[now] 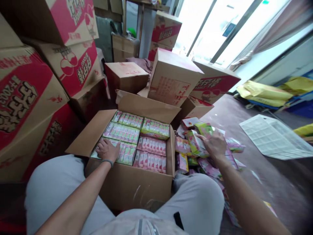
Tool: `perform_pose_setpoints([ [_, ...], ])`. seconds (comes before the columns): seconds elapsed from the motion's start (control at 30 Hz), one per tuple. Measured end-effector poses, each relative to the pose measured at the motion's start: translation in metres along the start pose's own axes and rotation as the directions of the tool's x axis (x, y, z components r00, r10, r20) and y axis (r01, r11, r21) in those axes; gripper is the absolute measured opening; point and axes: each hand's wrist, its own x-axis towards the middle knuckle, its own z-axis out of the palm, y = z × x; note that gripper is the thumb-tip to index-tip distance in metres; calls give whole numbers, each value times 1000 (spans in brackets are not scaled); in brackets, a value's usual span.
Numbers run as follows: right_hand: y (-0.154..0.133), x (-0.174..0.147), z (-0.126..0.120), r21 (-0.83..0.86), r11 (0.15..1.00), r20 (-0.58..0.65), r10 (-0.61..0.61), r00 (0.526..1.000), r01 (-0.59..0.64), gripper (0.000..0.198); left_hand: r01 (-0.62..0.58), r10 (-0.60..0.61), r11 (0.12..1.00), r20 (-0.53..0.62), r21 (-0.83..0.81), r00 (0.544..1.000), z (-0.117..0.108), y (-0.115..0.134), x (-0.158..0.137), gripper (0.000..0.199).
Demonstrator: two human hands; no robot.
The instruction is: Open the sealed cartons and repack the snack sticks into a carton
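Note:
A large open carton [137, 182] stands between my knees, filled with rows of small candy boxes in green and pink. My left hand [109, 150] rests on the green-and-white row [127, 153] at the near left, fingers apart and bent downward. To the carton's right, my right hand [216, 143] is over a loose pile of colourful candy boxes. Its fingers are closed around the edge of a green-and-pink candy box [198, 145]; part of the grip is hidden by the hand.
Stacked red-and-tan cartons [22, 101] rise close on the left. More cartons [173, 78] stand behind the open one, whose back flap [149, 102] is raised. A white plastic crate [264, 137] and yellow sacks [264, 93] lie on the right.

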Motion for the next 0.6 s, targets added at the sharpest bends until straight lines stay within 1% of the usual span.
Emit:
perform_pose_setpoints([
  [0.03,-13,-11,7,75,997,54,-20,998,16,60,27,-27,1000,-5,-2,1000,-1,3,3,81],
  [0.07,-30,-26,16,172,985,145,-58,988,32,50,56,-56,998,0,-10,998,-3,5,7,82],
  [0.1,-50,-43,25,274,961,243,-102,965,33,42,87,-87,996,18,-23,996,-6,6,13,80],
  [0.13,-72,-62,34,373,928,346,-155,925,16,39,123,-121,991,53,-44,991,-10,7,20,77],
  [0.2,-119,-100,49,513,858,471,-280,836,-2,38,203,-189,976,153,-81,970,-19,6,35,69],
  [0.27,-160,-130,59,605,796,526,-386,758,-15,35,264,-239,961,240,-81,941,-28,4,49,66],
  [0.33,-186,-148,66,654,755,559,-444,700,-44,31,277,-246,959,295,-66,923,-37,0,58,63],
  [0.4,-197,-154,73,648,758,585,-438,682,-69,30,266,-230,962,334,-65,914,-47,-1,62,58],
  [0.47,-194,-152,82,615,783,624,-407,667,-98,35,264,-222,961,348,-77,911,-60,1,57,55],
  [0.5,-190,-150,86,599,790,650,-387,654,-127,39,247,-203,965,341,-92,918,-68,3,52,55],
  [0.53,-186,-149,90,590,790,676,-370,638,-167,42,198,-151,973,326,-116,933,-77,6,46,55],
  [0.57,-182,-147,94,590,779,696,-357,623,-213,46,110,-59,983,310,-149,949,-86,8,40,54],
  [0.6,-179,-146,97,597,760,708,-347,615,-259,49,-12,70,981,295,-192,953,-94,10,35,51],
])
